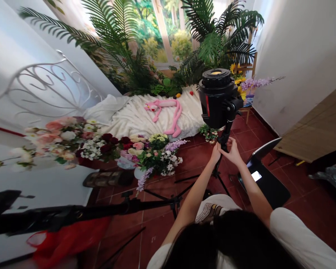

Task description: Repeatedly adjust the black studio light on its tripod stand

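Left hand [216,153] closed around the light stand [216,172] just below the lamp [215,99], right hand [233,152] cupped at the same spot, thumb and fingers bent: from my remote feed, I judge the step in hand to be working the stand's upper joint, and I'd say the next move calls for a firm left hold, so that the heavy-looking lamp can't tip. I can't tell whether the right fingers are clamped or merely resting there; the two hands sit right beside each other. Beyond the lamp and to its left, I see a rumpled white cover [134,116] spread wide, with palm fronds [210,41] rising behind the lamp. Left of the lamp and nearer me, a bank of flowers [156,153] runs along the cover's front edge. Right of the lamp and nearer me stands a black chair [271,192]. Left of the lamp, a pink plush toy [169,103] lies on the cover. What looks like a phone [257,176], its screen bright, rests on the chair, right of the lamp.
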`<state>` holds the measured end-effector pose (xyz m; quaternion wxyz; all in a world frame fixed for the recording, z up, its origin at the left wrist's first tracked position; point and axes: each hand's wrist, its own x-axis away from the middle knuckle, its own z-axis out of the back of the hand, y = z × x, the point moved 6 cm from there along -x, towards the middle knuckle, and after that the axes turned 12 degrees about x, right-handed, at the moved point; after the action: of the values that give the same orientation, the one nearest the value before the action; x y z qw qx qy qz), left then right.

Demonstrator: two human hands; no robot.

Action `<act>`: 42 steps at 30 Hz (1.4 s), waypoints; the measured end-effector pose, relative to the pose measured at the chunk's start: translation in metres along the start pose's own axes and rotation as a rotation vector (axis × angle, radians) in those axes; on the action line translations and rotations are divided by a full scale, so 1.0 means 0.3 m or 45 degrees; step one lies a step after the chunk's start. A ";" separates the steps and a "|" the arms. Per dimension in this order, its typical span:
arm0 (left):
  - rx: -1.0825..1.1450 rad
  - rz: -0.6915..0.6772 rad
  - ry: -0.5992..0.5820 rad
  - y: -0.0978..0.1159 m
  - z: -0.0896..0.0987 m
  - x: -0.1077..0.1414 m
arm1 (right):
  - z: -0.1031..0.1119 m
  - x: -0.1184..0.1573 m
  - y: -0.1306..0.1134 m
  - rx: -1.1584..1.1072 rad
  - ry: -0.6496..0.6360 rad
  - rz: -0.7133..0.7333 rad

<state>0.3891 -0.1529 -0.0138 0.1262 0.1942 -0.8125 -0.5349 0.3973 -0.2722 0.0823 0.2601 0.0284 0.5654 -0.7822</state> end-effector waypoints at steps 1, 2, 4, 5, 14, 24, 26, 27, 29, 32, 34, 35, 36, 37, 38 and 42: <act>-0.014 -0.005 0.004 0.005 0.000 0.003 | 0.016 0.031 0.018 0.028 0.009 -0.026; -0.031 -0.013 0.007 0.011 0.000 0.006 | 0.030 0.061 0.038 0.044 0.016 -0.058; -0.069 -0.028 -0.001 0.026 -0.003 0.013 | 0.047 0.111 0.071 0.057 0.015 -0.119; -0.085 -0.031 -0.009 0.032 -0.005 0.016 | 0.050 0.130 0.083 0.064 0.005 -0.144; -0.093 -0.034 -0.033 0.057 -0.016 0.031 | -0.022 0.161 0.148 -0.007 -0.040 -0.465; -0.091 0.000 0.062 0.060 -0.008 0.033 | -0.156 0.208 0.136 -1.393 -0.201 -0.812; -0.100 0.007 0.065 0.062 -0.008 0.034 | -0.157 0.220 0.139 -1.397 -0.213 -0.820; -0.102 0.008 0.065 0.064 -0.008 0.035 | -0.159 0.226 0.144 -1.368 -0.228 -0.827; -0.096 0.012 0.054 0.065 -0.009 0.035 | -0.157 0.232 0.159 -1.244 -0.244 -0.837; -0.080 0.003 0.019 0.066 -0.012 0.036 | -0.109 0.224 0.182 -0.819 -0.136 -0.786; -0.082 -0.006 0.000 0.067 -0.013 0.038 | -0.048 0.201 0.168 -0.368 -0.036 -0.601; -0.087 -0.009 -0.004 0.067 -0.013 0.039 | -0.022 0.187 0.149 -0.130 -0.015 -0.477; -0.093 -0.011 -0.006 0.067 -0.013 0.039 | -0.003 0.173 0.129 0.087 -0.017 -0.355; -0.098 -0.015 -0.004 0.067 -0.012 0.039 | 0.009 0.160 0.112 0.273 -0.037 -0.258; -0.097 -0.021 -0.001 0.067 -0.011 0.039 | 0.016 0.147 0.101 0.422 -0.065 -0.196; -0.058 -0.025 0.003 0.061 -0.010 0.033 | 0.024 0.098 0.097 0.740 -0.145 -0.177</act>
<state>0.3782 -0.1534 0.0041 0.1262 0.1997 -0.7982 -0.5542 0.3865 -0.2963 0.0498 0.2182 0.0190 0.3031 -0.9274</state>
